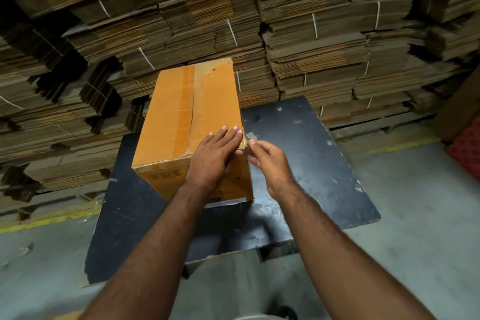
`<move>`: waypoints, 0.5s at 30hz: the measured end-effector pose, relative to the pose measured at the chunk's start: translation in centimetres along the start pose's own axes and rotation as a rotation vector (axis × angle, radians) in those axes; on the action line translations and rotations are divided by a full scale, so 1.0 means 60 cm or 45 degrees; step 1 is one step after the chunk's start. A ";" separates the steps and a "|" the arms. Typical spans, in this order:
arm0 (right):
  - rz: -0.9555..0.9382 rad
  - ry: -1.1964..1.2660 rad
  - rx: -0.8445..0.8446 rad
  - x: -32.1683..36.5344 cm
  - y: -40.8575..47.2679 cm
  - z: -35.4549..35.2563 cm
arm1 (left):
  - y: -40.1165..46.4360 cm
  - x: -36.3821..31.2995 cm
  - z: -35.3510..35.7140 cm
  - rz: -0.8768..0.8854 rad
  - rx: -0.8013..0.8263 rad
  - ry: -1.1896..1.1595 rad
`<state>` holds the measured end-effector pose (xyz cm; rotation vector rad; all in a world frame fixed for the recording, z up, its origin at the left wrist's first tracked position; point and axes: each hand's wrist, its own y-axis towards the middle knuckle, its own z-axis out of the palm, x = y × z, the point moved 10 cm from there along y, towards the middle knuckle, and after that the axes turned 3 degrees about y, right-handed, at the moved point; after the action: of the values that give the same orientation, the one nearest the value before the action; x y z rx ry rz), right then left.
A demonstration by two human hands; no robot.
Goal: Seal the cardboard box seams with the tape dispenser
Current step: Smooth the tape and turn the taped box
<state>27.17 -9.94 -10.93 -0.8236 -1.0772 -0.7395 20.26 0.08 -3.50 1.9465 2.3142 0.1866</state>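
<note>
My left hand [217, 152] lies flat, fingers spread, steadying the box [192, 122] on the table [311, 163]; my right hand [270, 161] pinches clear tape [250, 138] beside its corner.

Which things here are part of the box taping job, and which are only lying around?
Part of the job:
cardboard box
strip of clear tape at its right edge
left hand, flat on the box top
right hand, pinching the tape

Only around:
black table
bundled flat cardboard stacks

No tape dispenser is visible.

Matt cardboard box [179, 117], glossy tape [185, 101]
</note>
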 end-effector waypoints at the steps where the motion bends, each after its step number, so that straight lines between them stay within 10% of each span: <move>1: -0.016 0.003 -0.009 0.000 -0.002 -0.001 | -0.001 0.000 -0.002 -0.003 -0.013 -0.009; 15: -0.066 -0.185 -0.440 0.003 -0.023 -0.021 | -0.005 -0.014 -0.011 0.013 -0.049 -0.036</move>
<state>26.66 -11.74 -10.81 -1.1613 -1.1188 -0.9368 20.01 -0.78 -2.88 1.9307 2.2662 0.2016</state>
